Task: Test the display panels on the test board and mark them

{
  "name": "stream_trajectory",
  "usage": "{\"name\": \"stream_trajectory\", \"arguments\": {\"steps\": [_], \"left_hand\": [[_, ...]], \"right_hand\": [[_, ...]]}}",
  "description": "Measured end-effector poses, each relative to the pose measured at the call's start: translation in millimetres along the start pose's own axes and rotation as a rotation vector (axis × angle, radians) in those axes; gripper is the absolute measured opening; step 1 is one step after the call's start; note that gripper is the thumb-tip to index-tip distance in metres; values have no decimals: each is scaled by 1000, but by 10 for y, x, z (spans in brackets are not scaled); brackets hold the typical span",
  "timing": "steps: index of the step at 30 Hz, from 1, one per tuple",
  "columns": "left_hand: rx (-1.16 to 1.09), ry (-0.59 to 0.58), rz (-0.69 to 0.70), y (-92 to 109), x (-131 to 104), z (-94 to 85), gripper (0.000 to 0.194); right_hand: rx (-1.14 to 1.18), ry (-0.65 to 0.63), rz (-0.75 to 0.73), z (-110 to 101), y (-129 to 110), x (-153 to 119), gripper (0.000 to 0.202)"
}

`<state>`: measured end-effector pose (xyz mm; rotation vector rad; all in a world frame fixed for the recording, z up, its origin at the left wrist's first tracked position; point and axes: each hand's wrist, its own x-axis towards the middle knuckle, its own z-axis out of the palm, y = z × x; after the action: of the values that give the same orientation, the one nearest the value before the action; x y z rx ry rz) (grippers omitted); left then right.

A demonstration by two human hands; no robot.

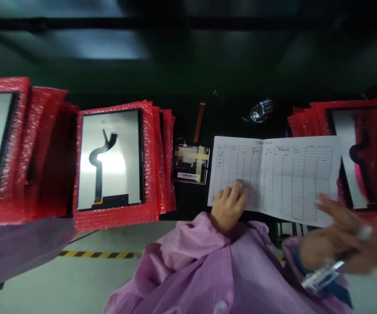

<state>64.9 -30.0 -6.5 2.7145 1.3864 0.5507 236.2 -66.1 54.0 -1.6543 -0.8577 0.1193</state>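
Observation:
A printed form sheet (283, 174) with table lines and a centre fold lies on the dark table. My left hand (229, 207) rests on its lower left part, fingers apart and touching the paper. Over the sheet's lower right corner and the table edge is my right hand (348, 235), smeared by motion. A clear, shiny object (323, 275) shows beside its wrist; whether the fingers grip it is hidden by blur. Left of the sheet sits a small circuit board module (191, 163) with yellowish tape and an orange ribbon cable (199, 122).
Display panels (116, 174) lie on stacked red bubble bags (151, 174) left of the module. Another red stack (315, 117) with a panel (348, 152) is at the right. A crumpled shiny item (262, 110) lies behind the sheet. A purple sleeve (21, 248) shows at the far left.

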Motion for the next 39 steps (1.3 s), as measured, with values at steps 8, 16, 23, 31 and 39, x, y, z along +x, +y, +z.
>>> {"name": "stream_trajectory", "arguments": {"steps": [8, 16, 23, 31, 39], "left_hand": [[-13, 38, 21, -22, -3, 52, 33], [-24, 125, 24, -33, -24, 74, 29], [-44, 67, 17, -30, -20, 107, 33], [-275, 222, 75, -155, -206, -27, 20], [-376, 398, -201, -397, -730, -463, 24]], "right_hand": [[-601, -182, -310, -697, -29, 12, 44], [-182, -566, -328, -176, -293, -314, 50], [-114, -753, -370, -49, -32, -317, 69], [-120, -799, -365, 251, 147, 59, 58], [-267, -962, -526, 607, 587, 243, 56]]}}
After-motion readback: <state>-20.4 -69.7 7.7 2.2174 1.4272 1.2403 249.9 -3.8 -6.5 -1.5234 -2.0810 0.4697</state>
